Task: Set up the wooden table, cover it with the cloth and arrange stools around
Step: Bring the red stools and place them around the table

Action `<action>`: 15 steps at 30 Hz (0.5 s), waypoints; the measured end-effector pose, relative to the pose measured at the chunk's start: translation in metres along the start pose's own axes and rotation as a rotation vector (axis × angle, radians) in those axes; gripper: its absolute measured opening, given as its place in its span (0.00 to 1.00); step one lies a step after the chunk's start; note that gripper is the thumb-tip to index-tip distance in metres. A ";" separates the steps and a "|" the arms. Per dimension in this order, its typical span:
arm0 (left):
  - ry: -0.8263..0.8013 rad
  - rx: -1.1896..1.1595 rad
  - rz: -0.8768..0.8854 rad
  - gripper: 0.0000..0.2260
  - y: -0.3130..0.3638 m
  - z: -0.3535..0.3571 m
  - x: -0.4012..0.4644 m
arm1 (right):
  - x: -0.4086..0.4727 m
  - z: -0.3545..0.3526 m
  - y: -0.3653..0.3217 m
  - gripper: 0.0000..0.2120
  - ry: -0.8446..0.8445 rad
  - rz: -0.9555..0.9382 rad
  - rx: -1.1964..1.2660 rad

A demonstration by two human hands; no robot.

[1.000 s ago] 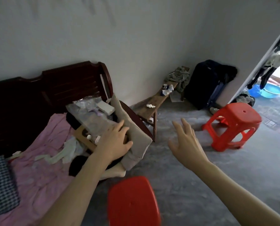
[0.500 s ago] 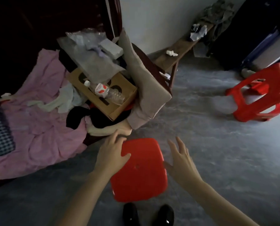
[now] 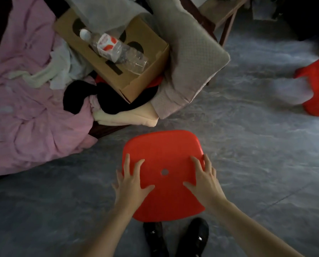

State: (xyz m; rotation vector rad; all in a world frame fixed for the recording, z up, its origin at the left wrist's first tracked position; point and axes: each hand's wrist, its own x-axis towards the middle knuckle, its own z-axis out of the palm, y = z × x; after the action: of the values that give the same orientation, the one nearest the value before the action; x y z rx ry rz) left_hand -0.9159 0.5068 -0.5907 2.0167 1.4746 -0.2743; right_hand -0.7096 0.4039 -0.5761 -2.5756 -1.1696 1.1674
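Both hands lie spread on the seat of a red stool (image 3: 164, 164) that stands on the grey floor (image 3: 247, 145) straight ahead of the person's black shoes (image 3: 194, 236); the left hand (image 3: 131, 182) sits at the seat's left edge, fingers straight and fanned apart, palm down on the plastic; the right hand (image 3: 204, 180) mirrors it at the right edge, fingers equally splayed, the outer ones reaching the rim — neither hand visibly curls under the seat, so they press or rest rather than clasp. The hands are well apart, with the small round hole in the seat between them.

A second red stool (image 3: 316, 89) stands well off to the right, partly cut by the frame and blurred. To the upper left a bed carries a rumpled pink sheet (image 3: 34, 117), a cardboard box (image 3: 136, 58) with a clear plastic bottle (image 3: 114, 47) lying on top, dark and cream clothing beneath the box, and a grey pillow (image 3: 188, 52) leaning just beside it — its lower corner overhangs the floor. A wooden bench (image 3: 225, 15) shows at the top edge.
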 end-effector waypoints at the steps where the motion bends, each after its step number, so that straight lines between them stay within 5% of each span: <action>1: 0.021 -0.067 -0.001 0.41 -0.005 0.005 -0.001 | 0.003 0.004 0.001 0.42 -0.009 0.022 0.050; 5: 0.011 -0.318 -0.119 0.45 -0.011 0.009 -0.002 | 0.009 0.009 0.005 0.42 -0.019 0.067 0.182; 15: -0.047 -0.322 -0.117 0.42 0.009 -0.004 -0.006 | -0.001 0.000 0.012 0.38 0.000 0.087 0.191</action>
State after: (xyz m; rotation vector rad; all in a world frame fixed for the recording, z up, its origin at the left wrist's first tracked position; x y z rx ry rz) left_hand -0.9107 0.5024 -0.5815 1.6630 1.5034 -0.1210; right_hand -0.7027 0.3942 -0.5800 -2.5039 -0.9049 1.2304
